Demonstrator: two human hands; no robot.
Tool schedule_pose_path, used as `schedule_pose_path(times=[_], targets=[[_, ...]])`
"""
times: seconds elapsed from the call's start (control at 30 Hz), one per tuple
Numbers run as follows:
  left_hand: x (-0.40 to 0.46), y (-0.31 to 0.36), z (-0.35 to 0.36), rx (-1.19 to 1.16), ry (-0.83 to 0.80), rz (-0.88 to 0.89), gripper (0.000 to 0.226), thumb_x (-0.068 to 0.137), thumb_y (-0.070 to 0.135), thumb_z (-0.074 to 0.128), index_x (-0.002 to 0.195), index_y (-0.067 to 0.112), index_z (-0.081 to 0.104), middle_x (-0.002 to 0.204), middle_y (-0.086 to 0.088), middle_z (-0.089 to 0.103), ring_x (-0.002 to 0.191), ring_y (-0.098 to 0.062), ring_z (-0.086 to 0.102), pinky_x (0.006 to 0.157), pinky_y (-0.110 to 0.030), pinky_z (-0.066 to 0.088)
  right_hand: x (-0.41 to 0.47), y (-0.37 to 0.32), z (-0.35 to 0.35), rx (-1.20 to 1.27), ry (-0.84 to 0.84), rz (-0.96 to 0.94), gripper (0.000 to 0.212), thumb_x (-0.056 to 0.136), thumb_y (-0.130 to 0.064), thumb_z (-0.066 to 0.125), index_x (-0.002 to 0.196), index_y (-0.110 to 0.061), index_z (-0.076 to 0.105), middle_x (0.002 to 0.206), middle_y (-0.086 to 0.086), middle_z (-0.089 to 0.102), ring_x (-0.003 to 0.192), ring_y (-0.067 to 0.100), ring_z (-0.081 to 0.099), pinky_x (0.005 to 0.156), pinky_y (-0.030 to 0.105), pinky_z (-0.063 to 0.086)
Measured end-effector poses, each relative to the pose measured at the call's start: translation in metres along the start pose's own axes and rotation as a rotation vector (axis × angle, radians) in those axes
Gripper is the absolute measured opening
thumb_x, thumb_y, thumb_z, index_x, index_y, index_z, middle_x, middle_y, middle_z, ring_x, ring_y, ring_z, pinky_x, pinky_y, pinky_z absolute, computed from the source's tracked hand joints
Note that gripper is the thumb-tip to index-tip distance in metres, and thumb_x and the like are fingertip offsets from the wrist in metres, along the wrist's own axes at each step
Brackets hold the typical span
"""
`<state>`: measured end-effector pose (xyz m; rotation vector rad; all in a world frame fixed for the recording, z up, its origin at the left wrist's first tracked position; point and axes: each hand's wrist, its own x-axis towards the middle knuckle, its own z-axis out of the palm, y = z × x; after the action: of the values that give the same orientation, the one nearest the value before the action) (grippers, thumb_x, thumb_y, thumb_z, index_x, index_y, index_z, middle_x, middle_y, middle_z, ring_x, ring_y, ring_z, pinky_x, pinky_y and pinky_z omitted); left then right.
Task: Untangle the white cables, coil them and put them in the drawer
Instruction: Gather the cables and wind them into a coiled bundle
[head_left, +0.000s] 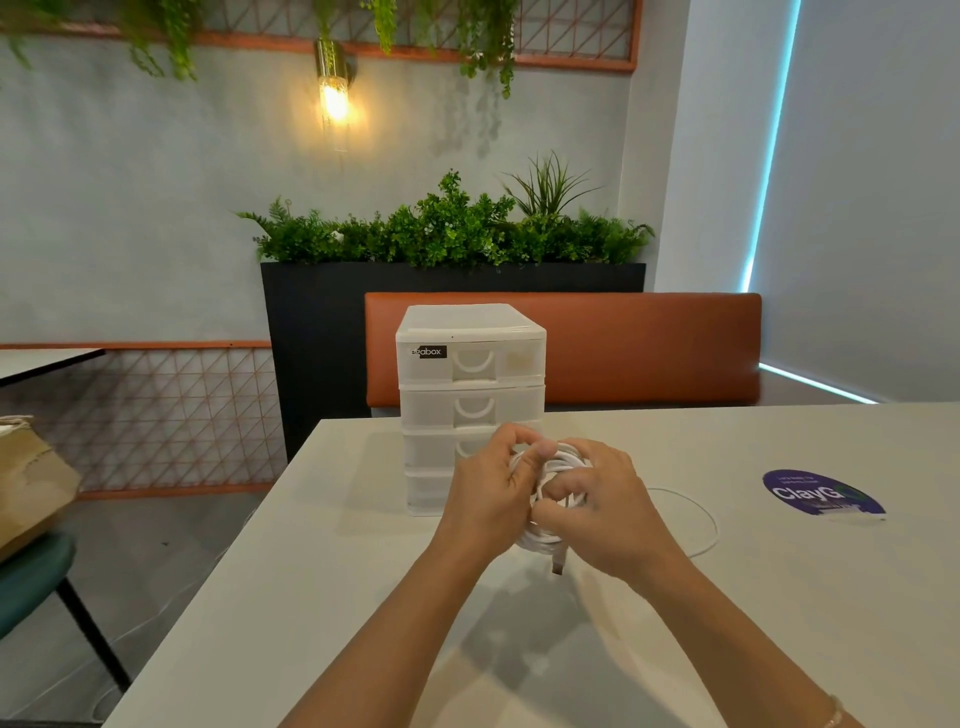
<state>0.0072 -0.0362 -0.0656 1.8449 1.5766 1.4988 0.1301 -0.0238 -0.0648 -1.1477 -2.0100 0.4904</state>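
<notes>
A coil of white cable (545, 543) hangs between both hands above the table, its USB plug (557, 565) dangling below. My left hand (488, 488) grips the coil's left side, thumb and fingers curled round the loops. My right hand (602, 509) holds the right side, fingers curled into the coil. A loose white cable loop (709, 525) lies on the table to the right, running behind my right hand. Behind the hands stands a white plastic drawer unit (470, 364) with several drawers, all closed.
The pale table (363, 597) carries a purple round sticker (821, 493) at the right. An orange bench back (649, 348) and a dark planter (322, 322) stand beyond. A teal chair (31, 577) and a brown bag (31, 478) sit at the left.
</notes>
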Motion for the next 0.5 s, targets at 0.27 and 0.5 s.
schedule_pose_path(times=[0.27,0.5], targets=[[-0.001,-0.006,0.001,0.103,-0.045,0.065,0.029,0.089,0.046,0.051,0.108,0.025,0.056,0.084,0.016,0.059,0.072,0.002,0.056,0.061,-0.004,0.041,-0.011,-0.008,-0.008,0.070,0.003,0.125,0.019,0.079,-0.022,0.062,0.064,-0.029,0.071,0.148,-0.003,0.034,0.138,0.012,0.017,0.109,0.034,0.025],[0.007,-0.014,-0.001,0.231,0.045,0.072,0.032,0.092,0.043,0.048,0.116,0.021,0.052,0.094,0.007,0.059,0.085,-0.008,0.053,0.068,-0.011,0.038,-0.022,-0.025,-0.006,0.144,0.063,0.209,0.035,0.071,-0.025,0.065,0.039,-0.015,0.053,0.063,0.009,0.053,0.072,0.022,0.049,0.069,0.039,0.040]])
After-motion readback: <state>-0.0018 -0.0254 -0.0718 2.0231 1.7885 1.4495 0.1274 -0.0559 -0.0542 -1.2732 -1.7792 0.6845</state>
